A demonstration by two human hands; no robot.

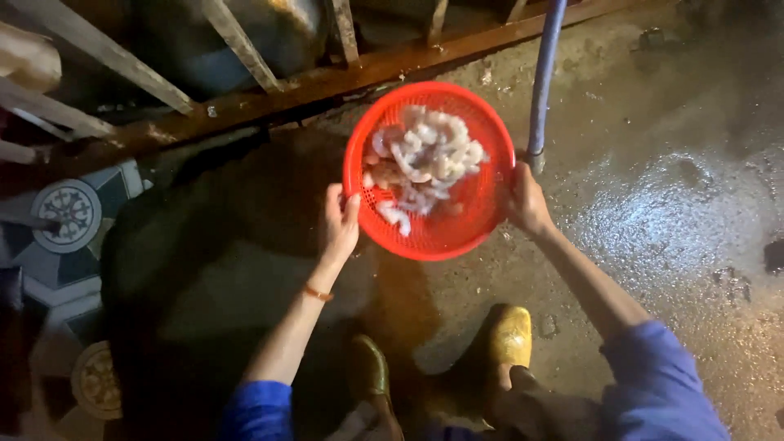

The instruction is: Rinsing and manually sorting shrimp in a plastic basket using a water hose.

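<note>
While both hands grip its rim, the round red plastic mesh basket hangs above the wet concrete floor — left hand on the left edge, right hand on the right, fingers closed around the rim. Pale peeled shrimp lie heaped inside. A blue pipe stands just beyond — yellow rubber boots show nearer.

Scene dim overall; warm yellowish light falls from upper right. Wet concrete floor shows specular glare, speckled highlights. Red basket brightest, colour saturated; pale contents slightly overexposed, soft. Deep shadow at left centre and under body; detail lost there. Corners dark. Slight blur throughout, compression noise in dark areas.
</note>
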